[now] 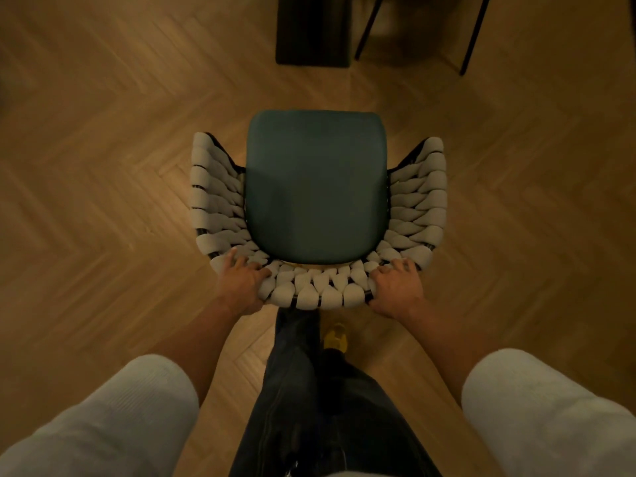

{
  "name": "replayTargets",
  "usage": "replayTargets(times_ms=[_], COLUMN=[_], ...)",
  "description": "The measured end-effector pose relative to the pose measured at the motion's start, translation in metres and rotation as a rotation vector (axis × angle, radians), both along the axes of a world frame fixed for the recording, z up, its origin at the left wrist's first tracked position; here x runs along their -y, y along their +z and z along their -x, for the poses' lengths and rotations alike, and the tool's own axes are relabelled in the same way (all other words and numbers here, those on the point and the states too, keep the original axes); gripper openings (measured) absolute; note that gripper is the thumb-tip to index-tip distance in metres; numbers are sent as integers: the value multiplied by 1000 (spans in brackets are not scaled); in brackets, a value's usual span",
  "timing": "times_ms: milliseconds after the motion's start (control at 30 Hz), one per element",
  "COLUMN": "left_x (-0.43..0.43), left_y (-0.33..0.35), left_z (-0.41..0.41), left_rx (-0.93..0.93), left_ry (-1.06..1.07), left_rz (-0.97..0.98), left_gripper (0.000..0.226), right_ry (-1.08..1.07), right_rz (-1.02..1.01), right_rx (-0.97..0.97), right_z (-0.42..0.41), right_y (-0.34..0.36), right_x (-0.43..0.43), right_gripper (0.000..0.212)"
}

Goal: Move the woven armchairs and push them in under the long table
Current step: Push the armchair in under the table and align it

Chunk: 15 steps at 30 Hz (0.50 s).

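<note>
White sleeves reach forward; the left hand and right hand each grip the woven armchair by its curved back. It stands on herringbone floor, near dark legs beyond.

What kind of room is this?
Probably a dining area, at home or in a restaurant: herringbone wood floor, a woven armchair, and dark furniture legs ahead.
</note>
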<state>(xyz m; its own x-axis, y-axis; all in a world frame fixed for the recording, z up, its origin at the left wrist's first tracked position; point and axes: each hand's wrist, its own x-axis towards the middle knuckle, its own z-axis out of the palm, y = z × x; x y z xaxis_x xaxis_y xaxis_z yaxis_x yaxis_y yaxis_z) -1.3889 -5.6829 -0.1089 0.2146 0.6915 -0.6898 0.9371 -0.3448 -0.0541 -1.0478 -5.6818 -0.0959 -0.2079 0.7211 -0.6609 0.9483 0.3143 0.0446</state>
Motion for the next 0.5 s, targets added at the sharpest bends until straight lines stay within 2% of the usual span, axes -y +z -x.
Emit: replayTargets(times_ms=[500], left_x=[-194], left_y=[-7], left_z=[35], left_rx=[26], left_ry=[-25], left_rz=[-10], left_gripper=[68], right_ry=[-19], right_rz=[16], right_rx=[32], right_z=[37], right_y=[-8], right_x=[-192], right_gripper=[67])
